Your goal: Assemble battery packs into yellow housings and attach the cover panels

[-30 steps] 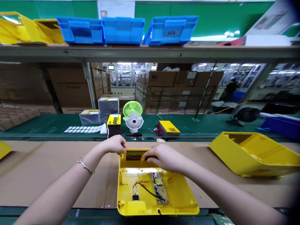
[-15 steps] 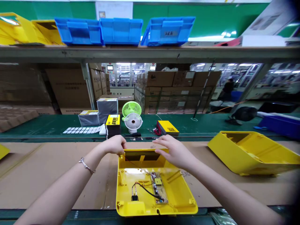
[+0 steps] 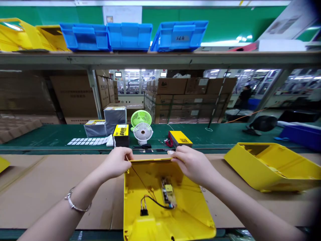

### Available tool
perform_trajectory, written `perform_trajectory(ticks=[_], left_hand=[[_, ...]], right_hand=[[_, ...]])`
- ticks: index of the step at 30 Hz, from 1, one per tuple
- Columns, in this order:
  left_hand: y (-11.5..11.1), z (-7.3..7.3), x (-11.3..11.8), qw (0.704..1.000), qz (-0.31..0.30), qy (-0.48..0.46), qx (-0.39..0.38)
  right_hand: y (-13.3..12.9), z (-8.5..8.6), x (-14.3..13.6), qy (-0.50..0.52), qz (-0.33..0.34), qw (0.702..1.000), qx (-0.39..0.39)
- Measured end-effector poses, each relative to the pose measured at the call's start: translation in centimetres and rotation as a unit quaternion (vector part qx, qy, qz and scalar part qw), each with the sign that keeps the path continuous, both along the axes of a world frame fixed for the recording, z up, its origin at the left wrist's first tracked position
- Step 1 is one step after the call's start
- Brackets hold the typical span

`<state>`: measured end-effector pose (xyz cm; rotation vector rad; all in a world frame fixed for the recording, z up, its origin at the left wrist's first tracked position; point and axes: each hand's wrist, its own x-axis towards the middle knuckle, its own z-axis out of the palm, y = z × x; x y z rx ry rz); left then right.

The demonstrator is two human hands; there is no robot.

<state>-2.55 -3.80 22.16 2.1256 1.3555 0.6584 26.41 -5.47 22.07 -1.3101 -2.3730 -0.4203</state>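
Yellow housing (image 3: 184, 211), interior tilted nearward, long axis unclear; left hand (image 3: 119, 162), right hand (image 3: 194, 164): closed grip on far rim (image 3: 150, 160)

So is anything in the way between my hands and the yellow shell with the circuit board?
Nothing visible blocks either one. The left hand grips the yellow shell at its far left corner, the right hand its far rim. A thin wire runs down inside from near the left hand.

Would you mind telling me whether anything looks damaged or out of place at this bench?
No damage or spill stands out on the held yellow case. Beyond it, small bits lie scattered beside red cords, looking untidy against the neat yellow-topped stack.
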Motion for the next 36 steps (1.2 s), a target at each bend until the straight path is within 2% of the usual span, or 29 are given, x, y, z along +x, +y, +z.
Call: perform_trajectory(ticks=[3,4,6,8,10,12,14,15,18,20,24,28,32,34,36], left_hand=[[-1.6,1.7,0.2,0.987,0.006,0.020,0.159],[-2.0,1.7,0.3,0.979,0.007,0.035,0.202],[-2.6,1.2,0.3,0.970,-0.007,0.060,0.237],[-2.9,0.1,-0.1,0.976,-0.037,0.068,0.206],[-2.9,-0.9,-0.8,0.989,-0.069,0.057,0.121],[-2.7,-1.3,-1.4,0.993,-0.110,0.046,0.015],[-2.1,-1.3,-1.5,0.989,-0.134,0.035,-0.056],[-1.7,-1.3,-1.2,0.990,-0.120,0.026,-0.065],[-0.1,-2.0,0.4,0.999,0.004,-0.026,-0.046],[1.1,-2.9,1.6,0.995,0.060,-0.059,-0.046],[2.9,-4.3,2.6,0.996,0.075,-0.049,-0.007],[4.9,-3.7,1.9,0.997,0.055,-0.019,0.042],[8.5,-2.9,0.0,0.989,0.072,0.009,0.125],[10.6,-3.4,-1.3,0.981,0.106,0.028,0.161],[12.1,-4.5,-2.6,0.972,0.142,0.049,0.178]], right_hand=[[-0.5,1.0,0.5,-0.003,0.023,0.995,0.097],[-0.7,0.9,0.6,-0.011,0.038,0.992,0.120],[-1.2,0.1,0.9,-0.031,0.078,0.986,0.142],[-1.8,-1.1,1.0,-0.036,0.115,0.984,0.132],[-2.5,-2.0,1.2,-0.016,0.136,0.986,0.094],[-3.0,-2.2,1.2,0.022,0.143,0.989,0.021],[-3.0,-1.9,1.2,0.069,0.139,0.986,-0.067],[-2.8,-1.6,1.2,0.095,0.129,0.982,-0.105],[-1.0,-1.3,0.9,0.160,0.067,0.967,-0.186],[0.5,-1.5,0.6,0.179,0.028,0.952,-0.245],[3.2,-2.3,0.1,0.181,-0.008,0.919,-0.351],[4.2,-2.7,-0.2,0.207,-0.026,0.910,-0.357],[4.2,-3.2,-0.4,0.240,-0.027,0.913,-0.330],[4.1,-3.5,-0.5,0.253,-0.023,0.915,-0.313],[4.2,-3.8,-0.6,0.264,-0.020,0.916,-0.302]])
